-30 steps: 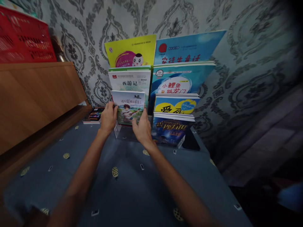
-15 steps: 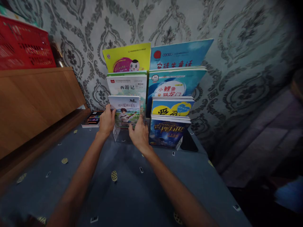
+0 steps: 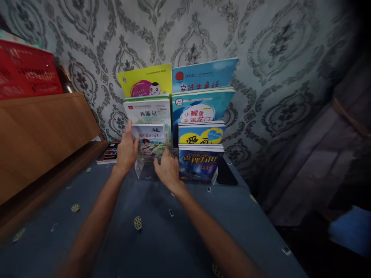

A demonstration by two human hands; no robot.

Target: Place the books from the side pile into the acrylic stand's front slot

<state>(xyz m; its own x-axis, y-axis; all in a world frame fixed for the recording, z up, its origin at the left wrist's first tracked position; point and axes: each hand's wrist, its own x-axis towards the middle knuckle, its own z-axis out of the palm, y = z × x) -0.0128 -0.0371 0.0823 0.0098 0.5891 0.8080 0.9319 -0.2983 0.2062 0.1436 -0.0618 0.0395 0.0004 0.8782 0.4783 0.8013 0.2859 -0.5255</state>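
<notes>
The left hand (image 3: 127, 148) clasps the left edge of the small book (image 3: 150, 139). The right hand (image 3: 166, 170) touches its lower right corner, and I cannot tell whether it grips. The book stands upright in the front left slot of the clear rack (image 3: 141, 172), just beside a dark blue book (image 3: 198, 164).

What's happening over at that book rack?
A person has both hands on the small guitar-cover book at the front left of the clear rack. The left hand grips its left edge; the right hand touches its lower right corner. Other books fill the tiers behind and beside it.
</notes>
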